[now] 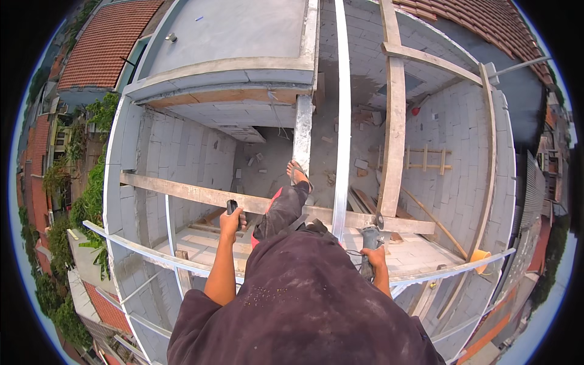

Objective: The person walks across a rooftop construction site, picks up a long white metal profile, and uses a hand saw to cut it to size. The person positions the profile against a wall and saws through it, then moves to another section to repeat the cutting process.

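Note:
My left hand (229, 224) is closed on a small black object (232, 207) that I cannot clearly identify, above a horizontal wooden beam (161, 185). My right hand (373, 257) grips a grey power tool (370, 237) with a dark cord, just right of a long silver metal bar (342, 121). My sandalled foot (296, 172) rests on a narrow, dusty beam (302, 125) high over the room below, with the dark trouser leg behind it.
Below me is a concrete floor (261, 173) with rubble and loose planks, between block walls (182, 143). A wooden plank (392, 134), a wooden ladder (426, 158) and a yellow bucket (480, 261) are rightward. A grey slab (231, 30) is ahead; tiled roofs (97, 52) surround the structure.

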A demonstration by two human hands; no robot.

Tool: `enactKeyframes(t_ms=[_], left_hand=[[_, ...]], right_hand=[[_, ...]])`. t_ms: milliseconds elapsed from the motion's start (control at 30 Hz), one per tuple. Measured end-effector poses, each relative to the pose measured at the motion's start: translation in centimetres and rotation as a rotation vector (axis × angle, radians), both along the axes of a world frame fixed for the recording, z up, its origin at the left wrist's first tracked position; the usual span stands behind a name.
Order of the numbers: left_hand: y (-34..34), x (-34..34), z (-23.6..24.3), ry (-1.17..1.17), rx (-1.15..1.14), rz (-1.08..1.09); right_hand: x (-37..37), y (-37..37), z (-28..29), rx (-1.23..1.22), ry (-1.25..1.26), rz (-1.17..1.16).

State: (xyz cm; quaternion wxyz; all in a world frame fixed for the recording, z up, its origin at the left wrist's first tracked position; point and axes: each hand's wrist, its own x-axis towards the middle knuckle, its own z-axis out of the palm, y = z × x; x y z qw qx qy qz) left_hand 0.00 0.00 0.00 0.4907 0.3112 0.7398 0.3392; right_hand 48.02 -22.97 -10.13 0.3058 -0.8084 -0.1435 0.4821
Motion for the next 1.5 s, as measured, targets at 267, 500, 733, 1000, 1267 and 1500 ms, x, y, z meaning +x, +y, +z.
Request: enactKeyframes(t_ms=[267, 500, 733, 1000, 1267, 1500], left_hand=[[-17.4, 3.4, -0.2, -0.025, -0.208, -0.008], [-66.8, 16.2, 3.7, -0.151, -0.279, -0.034], [-79.3, 22.2, 7.4, -0.205, -0.23, -0.067], [-86.9, 23.8, 3.0, -0.182, -0.41, 0.036], [-75.7, 31.1, 6.0, -0.166, -0.319, -0.016], [-58.6, 32.9, 13.8, 0.0, -0.205, -0.296]], right_hand=[[11.4, -10.0, 7.6, -0.038, -0.252, 0.171], [22.3, -63.3, 15.7, -0.144, -0.316, 0.186], [24.7, -75.1, 15.8, -0.1, -0.255, 0.243], [28.8, -75.5, 12.9, -0.281, -0.439, 0.396], [32.0, -64.6, 18.1, -0.271, -0.404, 0.366], [34.8, -54.3, 19.6, -0.222, -0.323, 0.303]])
